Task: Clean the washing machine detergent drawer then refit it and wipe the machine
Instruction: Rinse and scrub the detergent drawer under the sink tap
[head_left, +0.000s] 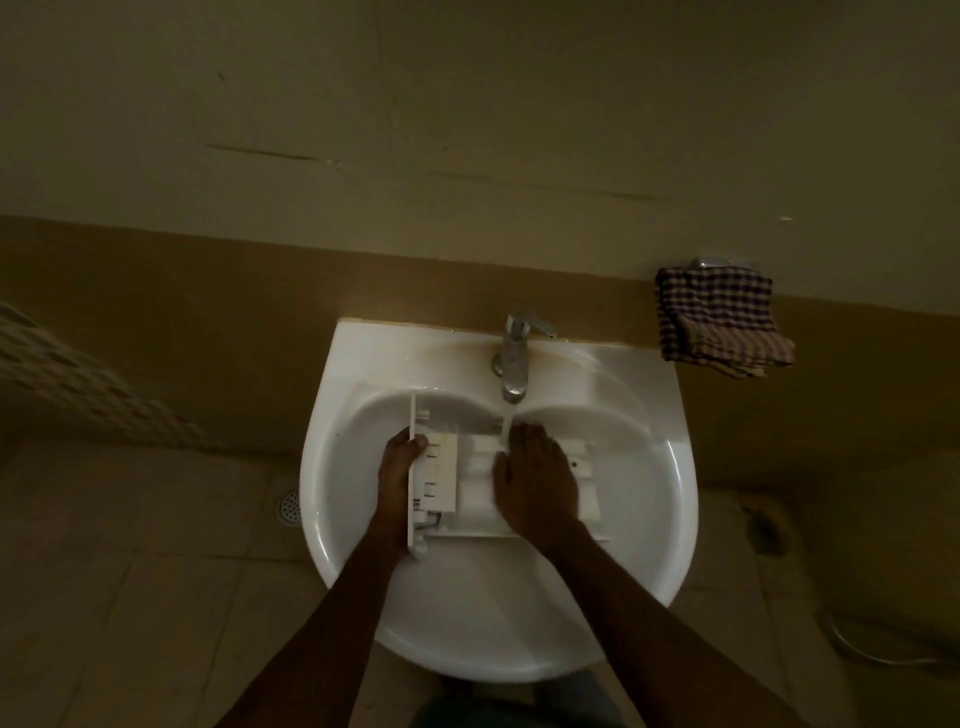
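A white detergent drawer (441, 473) lies across the white sink (498, 623), with its front panel turned to the left. My left hand (397, 478) grips that front panel, fingers curled over its top edge. My right hand (535, 478) lies flat, palm down, on the drawer's compartments and hides much of them. A thin stream of water falls from the chrome tap (514, 358) onto the drawer, just beside my right fingers.
A checked cloth (722, 325) hangs on a wall fitting to the right of the sink. A round floor drain (290, 506) sits on the tiled floor at the left. The room is dim. A hose lies on the floor at the lower right.
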